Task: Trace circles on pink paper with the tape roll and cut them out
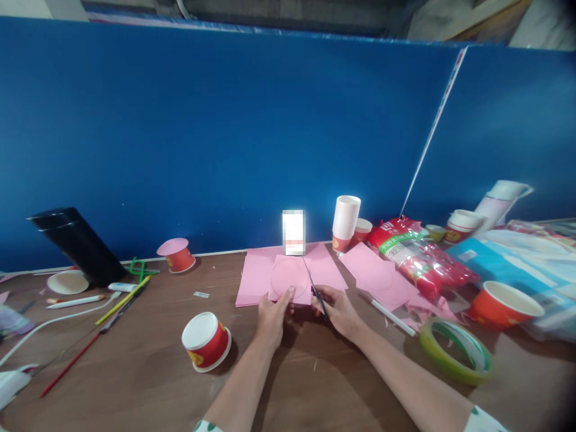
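Observation:
My left hand (pixel 272 315) pinches the near edge of a small pink paper piece (pixel 288 277) with a circle marked on it, thumb on top. My right hand (pixel 338 309) is closed round the handles of dark scissors (pixel 314 287), whose blades point away along the right side of that piece. Both hands hover over a stack of pink sheets (pixel 254 277) lying on the brown table (pixel 135 372).
An upturned red paper cup (pixel 206 342) lies left of my hands, another with a pink disc on top (pixel 177 254) farther back. Stacked cups (pixel 345 222), a red packet (pixel 416 255), a green tape roll (pixel 454 350), a red bowl (pixel 501 305), pens and pencils (pixel 112 307) surround the work area.

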The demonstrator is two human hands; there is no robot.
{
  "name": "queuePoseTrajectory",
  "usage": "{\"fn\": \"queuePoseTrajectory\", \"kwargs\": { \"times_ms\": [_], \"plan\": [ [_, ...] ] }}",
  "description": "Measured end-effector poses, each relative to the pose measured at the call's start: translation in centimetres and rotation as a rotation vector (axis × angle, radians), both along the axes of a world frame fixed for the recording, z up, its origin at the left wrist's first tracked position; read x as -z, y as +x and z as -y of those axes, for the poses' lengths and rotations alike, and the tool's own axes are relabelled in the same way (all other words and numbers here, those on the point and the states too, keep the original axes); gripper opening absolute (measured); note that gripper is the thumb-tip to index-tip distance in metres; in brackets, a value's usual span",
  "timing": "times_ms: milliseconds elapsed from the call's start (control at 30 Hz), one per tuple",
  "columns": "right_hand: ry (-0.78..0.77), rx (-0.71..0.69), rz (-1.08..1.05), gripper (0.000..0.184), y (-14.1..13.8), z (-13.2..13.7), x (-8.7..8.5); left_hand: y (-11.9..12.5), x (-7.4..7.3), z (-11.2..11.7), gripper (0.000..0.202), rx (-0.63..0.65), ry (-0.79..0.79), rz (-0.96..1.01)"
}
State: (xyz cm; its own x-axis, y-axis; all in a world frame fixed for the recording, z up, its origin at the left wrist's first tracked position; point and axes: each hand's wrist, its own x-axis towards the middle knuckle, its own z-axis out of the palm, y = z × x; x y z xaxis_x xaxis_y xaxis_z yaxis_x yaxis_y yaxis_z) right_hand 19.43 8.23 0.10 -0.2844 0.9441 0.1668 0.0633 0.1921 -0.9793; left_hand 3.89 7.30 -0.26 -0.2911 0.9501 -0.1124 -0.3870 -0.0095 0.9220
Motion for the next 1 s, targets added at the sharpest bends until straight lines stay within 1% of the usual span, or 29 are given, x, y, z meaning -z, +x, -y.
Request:
{"fn": "queuePoseTrajectory", "kwargs": {
  "times_ms": [300,500,700,1000],
  "plan": [
    [0.009,0.007,0.015,0.037,0.1,0.07,-0.1,-0.08,0.28,0.06,0.037,0.015,0.018,-0.009],
    [0.006,0.016,0.022,0.04,0.02,0.11,-0.27,-0.15,0.43,-0.06,0.037,0.01,0.017,-0.023],
    [-0.003,0.021,0.018,0.042,0.0,0.07,-0.07,-0.14,0.31,0.08,0.037,0.026,-0.023,-0.023],
    [-0.005,0.017,0.012,0.041,0.08,0.0,0.2,-0.06,0.32,-0.05,0.038,0.014,-0.026,-0.002]
  ]
}}
